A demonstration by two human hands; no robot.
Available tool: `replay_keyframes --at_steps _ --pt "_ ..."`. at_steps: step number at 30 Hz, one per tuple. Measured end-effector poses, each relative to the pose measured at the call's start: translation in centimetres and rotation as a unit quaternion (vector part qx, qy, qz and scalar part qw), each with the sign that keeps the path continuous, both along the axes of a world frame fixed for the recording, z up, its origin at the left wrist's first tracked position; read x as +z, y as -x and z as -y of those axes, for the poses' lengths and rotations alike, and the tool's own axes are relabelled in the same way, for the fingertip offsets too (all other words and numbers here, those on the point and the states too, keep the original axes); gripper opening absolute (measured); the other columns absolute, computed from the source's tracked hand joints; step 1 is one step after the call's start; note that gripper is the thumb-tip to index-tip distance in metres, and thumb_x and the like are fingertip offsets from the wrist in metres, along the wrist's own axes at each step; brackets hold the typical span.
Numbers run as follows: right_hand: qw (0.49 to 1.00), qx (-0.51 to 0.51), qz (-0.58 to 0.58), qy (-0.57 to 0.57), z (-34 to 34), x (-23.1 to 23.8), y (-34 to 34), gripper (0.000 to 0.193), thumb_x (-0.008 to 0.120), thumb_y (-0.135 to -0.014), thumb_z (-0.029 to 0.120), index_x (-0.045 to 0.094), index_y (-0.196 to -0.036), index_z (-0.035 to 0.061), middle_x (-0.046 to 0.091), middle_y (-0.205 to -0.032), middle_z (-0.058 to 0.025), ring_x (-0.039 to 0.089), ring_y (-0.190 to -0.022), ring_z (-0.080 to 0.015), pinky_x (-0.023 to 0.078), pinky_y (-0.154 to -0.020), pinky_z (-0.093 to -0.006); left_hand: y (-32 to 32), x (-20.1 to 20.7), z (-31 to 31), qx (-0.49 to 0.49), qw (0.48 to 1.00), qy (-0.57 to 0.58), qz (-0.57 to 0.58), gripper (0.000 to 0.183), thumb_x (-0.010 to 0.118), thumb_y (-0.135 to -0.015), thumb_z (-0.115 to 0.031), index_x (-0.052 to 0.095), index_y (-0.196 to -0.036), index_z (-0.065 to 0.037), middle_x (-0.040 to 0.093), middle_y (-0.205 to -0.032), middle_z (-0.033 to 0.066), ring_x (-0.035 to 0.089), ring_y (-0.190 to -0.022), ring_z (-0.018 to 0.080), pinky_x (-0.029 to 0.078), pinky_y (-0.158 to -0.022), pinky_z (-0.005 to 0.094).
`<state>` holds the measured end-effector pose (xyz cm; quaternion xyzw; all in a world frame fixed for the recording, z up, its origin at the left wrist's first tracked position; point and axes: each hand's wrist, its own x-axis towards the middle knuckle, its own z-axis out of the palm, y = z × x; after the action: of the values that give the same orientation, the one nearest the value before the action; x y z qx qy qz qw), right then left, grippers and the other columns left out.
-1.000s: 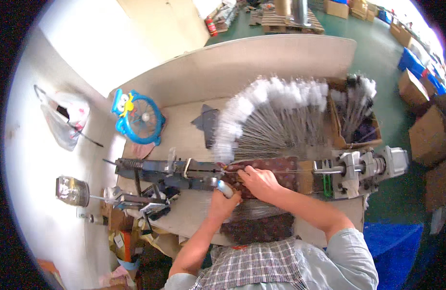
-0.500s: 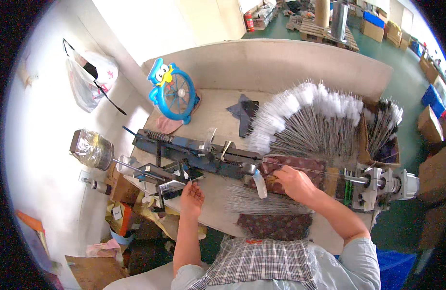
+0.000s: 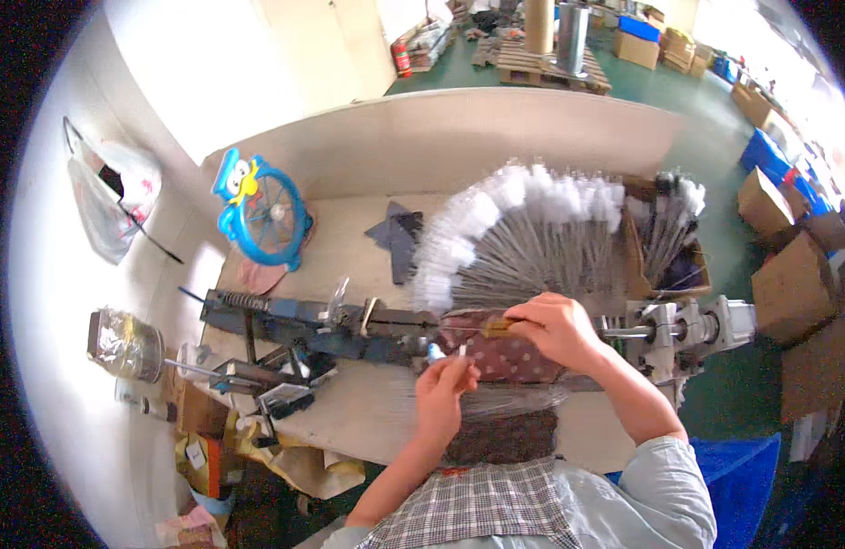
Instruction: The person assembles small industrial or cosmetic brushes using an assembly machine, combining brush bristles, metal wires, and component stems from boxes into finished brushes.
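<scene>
My left hand (image 3: 443, 389) is closed in a pinch near the end of the long dark metal machine (image 3: 367, 331). A small white tip (image 3: 462, 350) shows at its fingertips; what it belongs to I cannot make out. A bluish-white piece (image 3: 433, 352) on the machine's end shows just beyond this hand, partly covered. My right hand (image 3: 561, 331) is closed on a yellowish-brown piece (image 3: 501, 327), held over a dark red dotted cloth (image 3: 509, 359). Thin wires (image 3: 523, 400) lie on the near side of the cloth, blurred. Beyond it fans a large pile of white-tufted wire brushes (image 3: 532, 247).
At right stands a metal shaft unit (image 3: 692, 331), with a carton (image 3: 688, 274) of brushes behind it. A blue duck-shaped fan (image 3: 271, 215) and a dark flat object (image 3: 405, 247) sit farther back. A raised board (image 3: 459, 137) edges the bench. Boxes (image 3: 203, 457) crowd the lower left.
My left hand has moved right, from the machine's lever area to the end beside the cloth. My right hand has shifted right along the cloth. The whole view has swung, moving the scene left.
</scene>
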<state>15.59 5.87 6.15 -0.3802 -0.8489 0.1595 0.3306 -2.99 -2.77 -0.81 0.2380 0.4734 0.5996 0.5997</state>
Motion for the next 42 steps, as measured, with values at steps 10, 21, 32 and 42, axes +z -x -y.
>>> replay_keyframes --at_steps 10,21,32,42 --pt "0.981 -0.004 -0.076 0.177 0.1 -1.1 -3.0 0.018 0.066 -0.075 0.017 0.068 -0.09 0.0068 0.066 -0.081 -0.0102 0.061 -0.08 -0.0264 0.048 -0.073 -0.0354 -4.5 -1.2 -3.3 -0.043 0.994 -0.072 -0.077 0.017 0.055 -0.091 -0.017 0.061 -0.095 -0.002 0.063 -0.084 0.0074 0.053 -0.063 0.0103 0.043 -0.059 0.0235" --pt "0.999 0.045 -0.003 -0.029 0.4 -0.5 -2.8 0.013 0.065 -0.072 0.018 0.066 -0.083 0.0109 0.057 -0.074 -0.0033 0.057 -0.075 -0.0232 0.048 -0.069 -0.0366 -3.4 -1.5 -3.1 0.056 0.995 -0.035 -0.078 0.019 0.058 -0.089 -0.019 0.061 -0.099 -0.003 0.061 -0.082 0.0018 0.051 -0.062 0.005 0.042 -0.056 0.0198" --pt "0.999 0.011 0.03 0.031 -0.7 -1.1 4.3 0.016 0.059 -0.078 0.021 0.066 -0.083 0.0082 0.061 -0.077 -0.007 0.058 -0.078 -0.0272 0.048 -0.069 -0.0369 -1.2 0.1 -2.8 0.053 0.997 0.011 0.055 0.018 0.056 -0.09 -0.021 0.057 -0.087 -0.004 0.06 -0.071 0.006 0.053 -0.056 0.0136 0.043 -0.052 0.0268" --pt "0.993 0.011 -0.014 0.115 -1.0 -1.9 4.6 0.023 0.062 -0.078 0.026 0.069 -0.087 0.0062 0.065 -0.082 -0.0099 0.061 -0.079 -0.0278 0.048 -0.07 -0.0365 -1.5 1.7 -3.3 0.039 0.991 0.026 0.125 0.038 0.039 -0.096 -0.038 0.055 -0.094 -0.003 0.061 -0.078 0.0083 0.058 -0.076 0.0177 0.045 -0.075 0.0316"
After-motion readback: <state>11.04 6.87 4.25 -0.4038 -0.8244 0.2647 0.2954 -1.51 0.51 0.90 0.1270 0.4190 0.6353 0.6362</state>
